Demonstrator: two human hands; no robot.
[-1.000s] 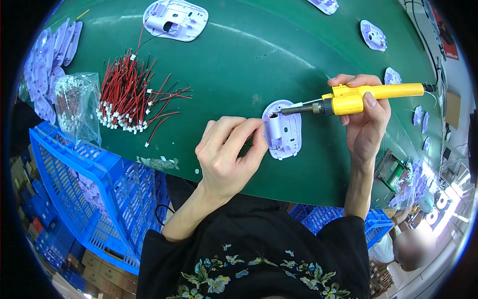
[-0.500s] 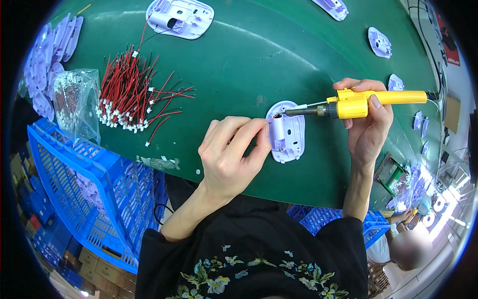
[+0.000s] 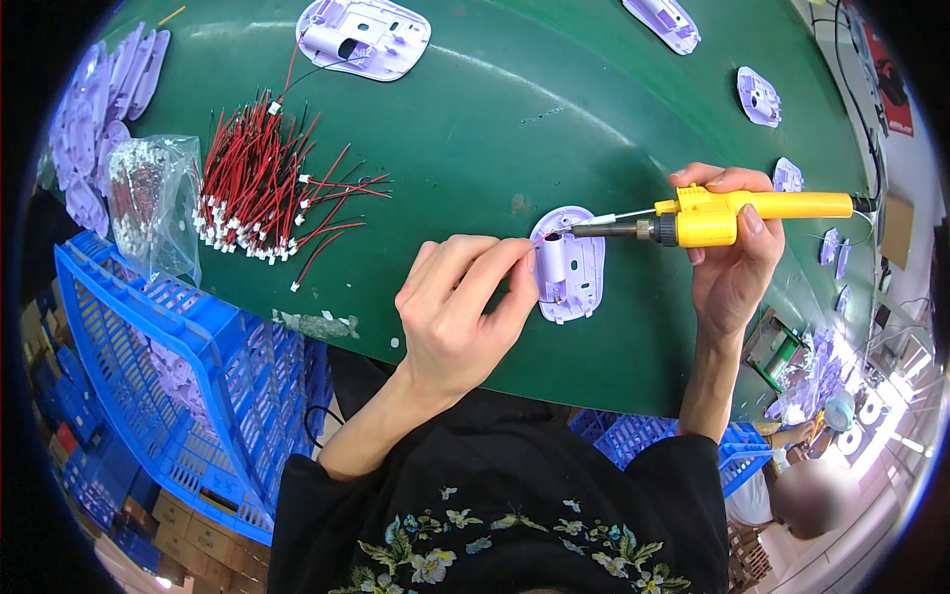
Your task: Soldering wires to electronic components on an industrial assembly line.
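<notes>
My right hand (image 3: 734,238) grips a yellow soldering iron (image 3: 708,216) by its handle, with a thin solder feed tube running along its barrel. The iron's tip reaches the upper end of a pale lilac plastic shell (image 3: 586,272), which lies on the green table in front of me. At the same end, my left hand (image 3: 463,312) pinches a thin red wire (image 3: 543,239) between thumb and index finger beside a small round-ended compartment. The exact contact at the tip is too small to make out.
Left of my hands lies a pile of red and black wires with white connectors (image 3: 252,188), beside a clear bag (image 3: 153,203) of them. Lilac shells (image 3: 104,94) are stacked farther left. A larger shell (image 3: 381,40) lies at the back. A blue crate (image 3: 213,337) stands below the table's left edge.
The soldering iron and my right hand have shifted slightly right and down, its tip still at the shell's upper end. My left hand stays almost in place.
</notes>
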